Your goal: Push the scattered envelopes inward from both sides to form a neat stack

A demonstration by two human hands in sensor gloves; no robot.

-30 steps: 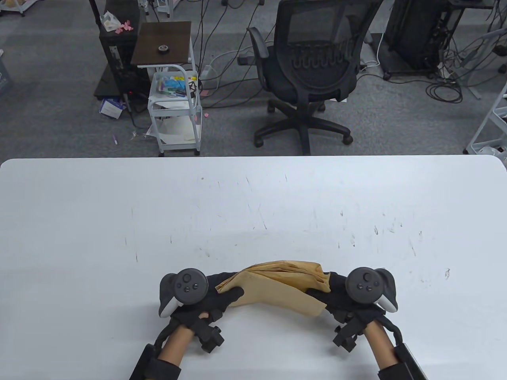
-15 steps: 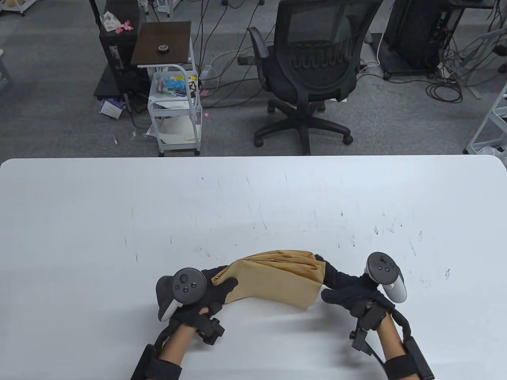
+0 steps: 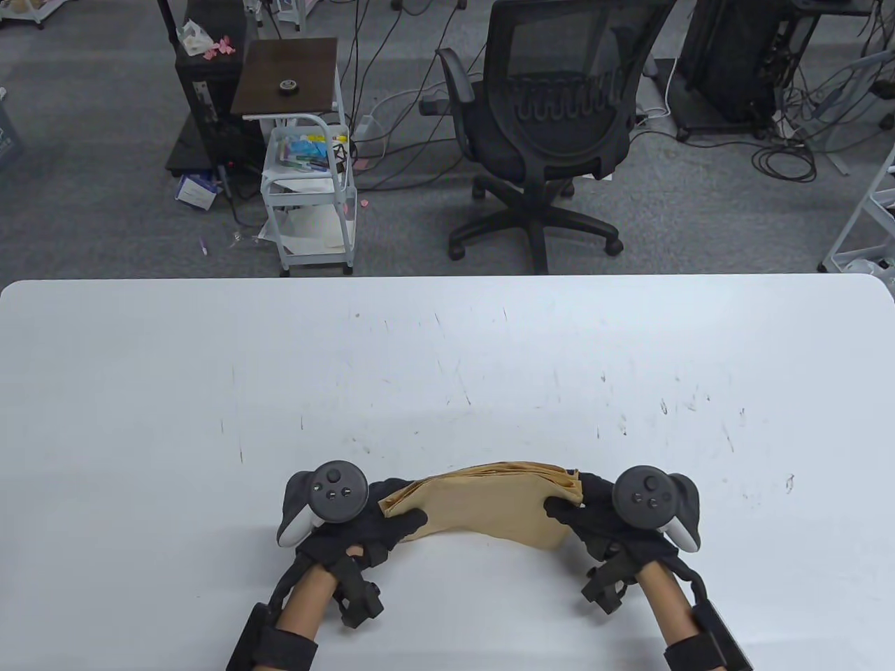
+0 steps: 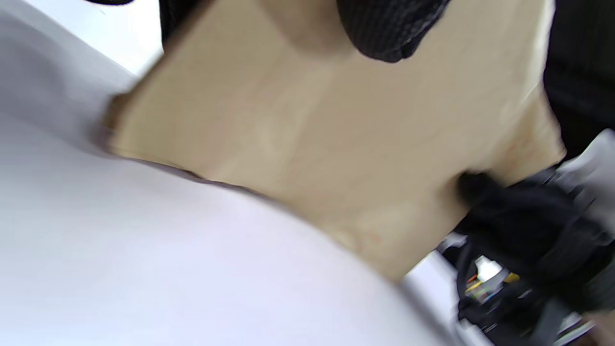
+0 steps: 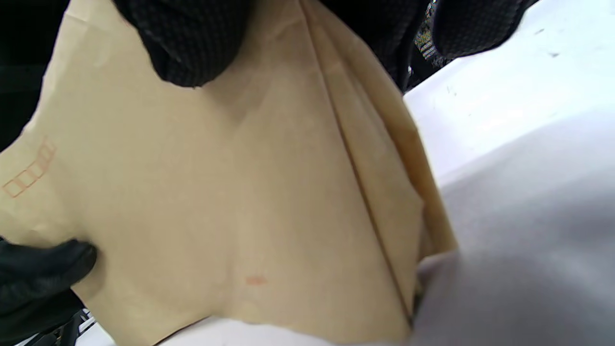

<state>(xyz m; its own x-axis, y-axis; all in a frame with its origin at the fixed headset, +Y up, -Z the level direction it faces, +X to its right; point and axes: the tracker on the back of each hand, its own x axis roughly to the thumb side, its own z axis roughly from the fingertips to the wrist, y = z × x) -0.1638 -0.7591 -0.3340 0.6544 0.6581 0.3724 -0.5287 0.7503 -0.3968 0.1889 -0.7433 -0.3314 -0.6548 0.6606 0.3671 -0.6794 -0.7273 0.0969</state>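
Observation:
A stack of tan envelopes (image 3: 489, 507) stands on edge near the front of the white table (image 3: 447, 363), bowed in the middle. My left hand (image 3: 395, 517) grips its left end, thumb on the near face. My right hand (image 3: 570, 507) grips its right end, thumb on the near face. The left wrist view shows the envelope face (image 4: 336, 144) with my left thumb (image 4: 389, 29) on it and the lower edge on the table. The right wrist view shows the envelopes (image 5: 230, 192) with my right thumb (image 5: 187, 43) on them; several layered edges show on the right.
A black office chair (image 3: 552, 126) and a small white cart (image 3: 308, 196) stand on the floor beyond the table's far edge. The table surface (image 3: 210, 391) around the hands is bare white with scuff marks.
My right hand, which had come off the stack's right end half a second ago, has closed back on it. The stack has straightened up and its lower edge sits on the table.

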